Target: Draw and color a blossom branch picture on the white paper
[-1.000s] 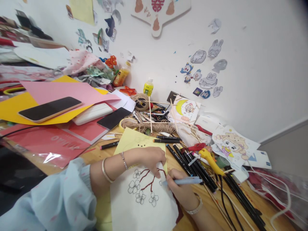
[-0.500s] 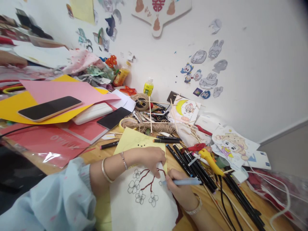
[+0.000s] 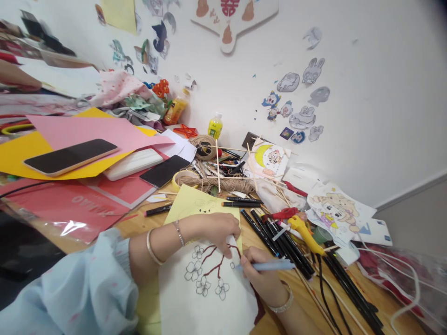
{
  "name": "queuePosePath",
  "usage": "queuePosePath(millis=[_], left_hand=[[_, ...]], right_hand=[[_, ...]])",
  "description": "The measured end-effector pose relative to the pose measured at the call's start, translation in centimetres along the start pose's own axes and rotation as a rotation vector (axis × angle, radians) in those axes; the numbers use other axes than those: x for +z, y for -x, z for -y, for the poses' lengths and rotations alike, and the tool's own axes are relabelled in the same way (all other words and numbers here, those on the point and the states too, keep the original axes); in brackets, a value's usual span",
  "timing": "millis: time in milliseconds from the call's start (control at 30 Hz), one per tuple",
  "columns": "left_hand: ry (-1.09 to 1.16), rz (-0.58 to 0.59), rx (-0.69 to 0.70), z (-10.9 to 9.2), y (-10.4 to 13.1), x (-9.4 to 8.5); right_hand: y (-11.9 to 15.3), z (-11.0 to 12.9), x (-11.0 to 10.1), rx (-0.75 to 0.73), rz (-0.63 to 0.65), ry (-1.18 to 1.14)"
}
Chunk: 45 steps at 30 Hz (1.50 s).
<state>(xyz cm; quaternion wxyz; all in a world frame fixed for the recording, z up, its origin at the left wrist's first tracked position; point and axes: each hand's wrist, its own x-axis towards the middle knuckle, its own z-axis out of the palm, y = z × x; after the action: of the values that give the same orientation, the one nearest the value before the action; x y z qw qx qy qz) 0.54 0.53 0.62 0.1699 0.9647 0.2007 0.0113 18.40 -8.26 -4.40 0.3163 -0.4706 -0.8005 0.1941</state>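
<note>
A white sheet of paper (image 3: 206,314) lies on the table, bearing black-outlined flowers and dark red branches. My left hand (image 3: 218,230) holds its upper part, the thumb on the paper and the fingers curled over beside a branch. My right hand (image 3: 260,274) grips a pale blue pen (image 3: 274,265). The pen's tip rests at a small new outline near the right-hand branch. Under the white paper is a yellow sheet (image 3: 186,200) with a faint animal face. Something dark red shows beneath the white paper's lower right edge.
Black markers (image 3: 291,246) and a yellow glue gun (image 3: 307,235) lie to the right. Behind are twine (image 3: 230,186), thin sticks and a yellow-green bottle (image 3: 215,125). Phones (image 3: 71,157) and coloured paper (image 3: 91,130) fill the left. Another person's arm (image 3: 17,77) reaches in far left.
The small outline at the pen's tip has grown slightly. My right hand and pen have shifted minutely; my left hand stays in place. The other person's arm at far left has moved a little.
</note>
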Motion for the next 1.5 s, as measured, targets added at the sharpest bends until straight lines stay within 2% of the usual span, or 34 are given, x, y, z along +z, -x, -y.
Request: queuePosePath(millis=[600, 1067, 1500], left_hand=[[0.005, -0.028, 0.036, 0.32, -0.06, 0.25], [0.007, -0.049, 0.062, 0.21, 0.00, 0.14], [0.004, -0.029, 0.053, 0.30, -0.04, 0.17]], right_hand=[[-0.16, 0.27, -0.10, -0.139, 0.034, 0.079], [-0.25, 0.39, -0.24, -0.101, 0.069, 0.065], [-0.30, 0.54, -0.19, 0.000, 0.090, -0.013]])
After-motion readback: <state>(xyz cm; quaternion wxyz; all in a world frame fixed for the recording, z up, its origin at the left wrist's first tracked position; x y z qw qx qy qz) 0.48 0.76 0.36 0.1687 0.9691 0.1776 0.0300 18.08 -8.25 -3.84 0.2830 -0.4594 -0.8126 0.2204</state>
